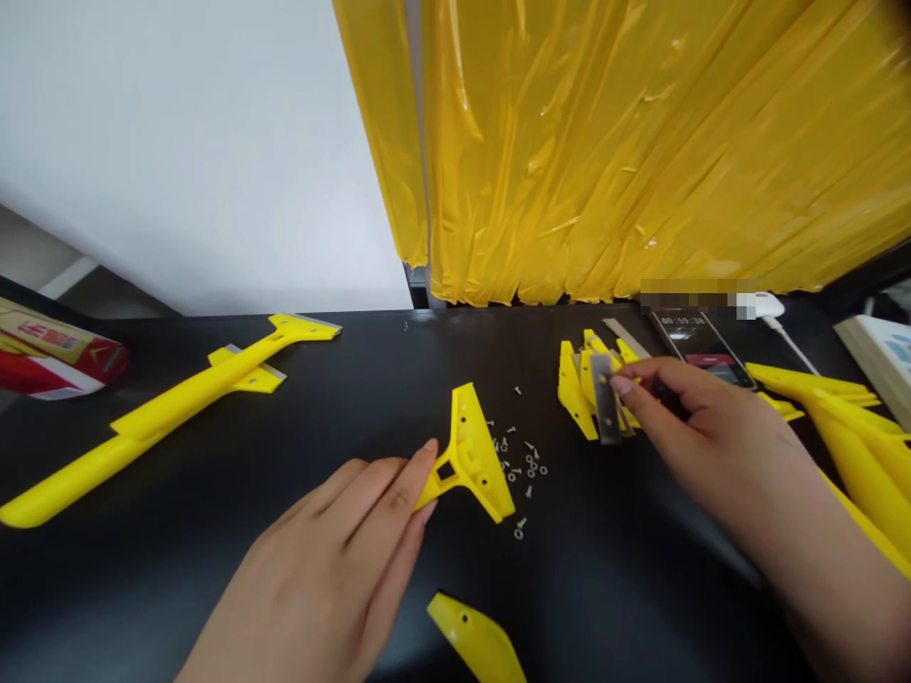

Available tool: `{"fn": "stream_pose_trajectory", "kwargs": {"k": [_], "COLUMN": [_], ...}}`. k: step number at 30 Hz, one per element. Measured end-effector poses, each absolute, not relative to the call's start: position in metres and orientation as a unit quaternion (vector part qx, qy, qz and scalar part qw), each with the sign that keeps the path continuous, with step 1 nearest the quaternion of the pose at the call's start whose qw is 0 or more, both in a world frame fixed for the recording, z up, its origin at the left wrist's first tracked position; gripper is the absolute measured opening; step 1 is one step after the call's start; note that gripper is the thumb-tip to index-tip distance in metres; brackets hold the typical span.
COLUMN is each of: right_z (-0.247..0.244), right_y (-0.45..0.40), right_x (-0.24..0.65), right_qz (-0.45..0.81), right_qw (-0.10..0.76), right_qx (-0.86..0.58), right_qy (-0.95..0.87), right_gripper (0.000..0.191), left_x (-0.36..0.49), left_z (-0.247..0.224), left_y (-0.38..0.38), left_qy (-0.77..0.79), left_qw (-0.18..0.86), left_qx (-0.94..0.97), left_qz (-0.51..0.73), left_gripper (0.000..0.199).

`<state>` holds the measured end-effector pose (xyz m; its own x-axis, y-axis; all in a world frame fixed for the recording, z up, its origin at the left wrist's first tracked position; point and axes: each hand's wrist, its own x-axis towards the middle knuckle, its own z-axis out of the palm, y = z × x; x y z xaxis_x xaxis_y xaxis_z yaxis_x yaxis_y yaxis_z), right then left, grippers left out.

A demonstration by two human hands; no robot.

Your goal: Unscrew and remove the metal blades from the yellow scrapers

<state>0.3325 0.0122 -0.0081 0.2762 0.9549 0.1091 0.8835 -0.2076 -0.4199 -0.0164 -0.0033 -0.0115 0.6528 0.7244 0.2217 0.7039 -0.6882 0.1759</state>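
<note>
Left hand (334, 560): grip clamped on yellow scraper (475, 460) over mid-counter (320, 408), head flaring rightward. Right hand (718, 441): thumb and finger pinch metal blade (604, 403), nearer the counter's far edge. Blade lies right of scraper, long axis roughly parallel to head's outer edge; loose screws (529, 446) between.

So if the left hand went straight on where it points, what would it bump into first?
Probably the little screws and nuts, just past the yellow scraper piece that the left hand holds. Its height is hard to tell, so it might pass above them.
</note>
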Motion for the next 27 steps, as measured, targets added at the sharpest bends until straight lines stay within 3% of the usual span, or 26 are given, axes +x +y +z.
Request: {"fn": "stream_pose_trajectory", "kwargs": {"k": [4,6,9,12,14,19,23,27], "right_z": [-0.007,-0.011,-0.025,-0.039,-0.041,-0.037,-0.036,-0.014], "right_y": [-0.007,-0.031,-0.069,-0.090,-0.093,-0.098,-0.104,-0.079], "right_x": [0.312,0.285,0.246,0.231,0.233,0.244,0.259,0.300], "right_qz": [-0.031,-0.007,0.064,0.102,0.116,0.088,0.112,0.059], "right_qw": [0.226,0.231,0.147,0.092,0.087,0.151,0.151,0.146], "right_qx": [-0.722,-0.650,-0.569,-0.527,-0.523,-0.551,-0.578,-0.663], "right_qy": [-0.653,-0.724,-0.806,-0.839,-0.840,-0.816,-0.794,-0.732], "right_gripper": [0.038,0.031,0.031,0.011,0.006,0.017,0.019,0.022], "left_x": [-0.017,-0.017,-0.017,-0.017,-0.017,-0.016,-0.016,-0.009], "left_z": [-0.011,-0.010,-0.011,-0.010,-0.009,-0.009,-0.007,0.006], "left_y": [-0.002,0.001,0.004,0.007,0.007,0.008,0.010,0.005], "left_qy": [0.399,0.409,0.423,0.439,0.446,0.456,0.471,0.486], "left_qw": [0.022,0.009,-0.006,-0.012,-0.013,-0.029,-0.023,0.090], "left_qx": [0.904,0.898,0.889,0.880,0.877,0.872,0.865,0.843], "left_qz": [0.153,0.162,0.175,0.180,0.178,0.176,0.172,0.214], "left_gripper": [0.048,0.046,0.043,0.042,0.042,0.042,0.043,0.041]}}
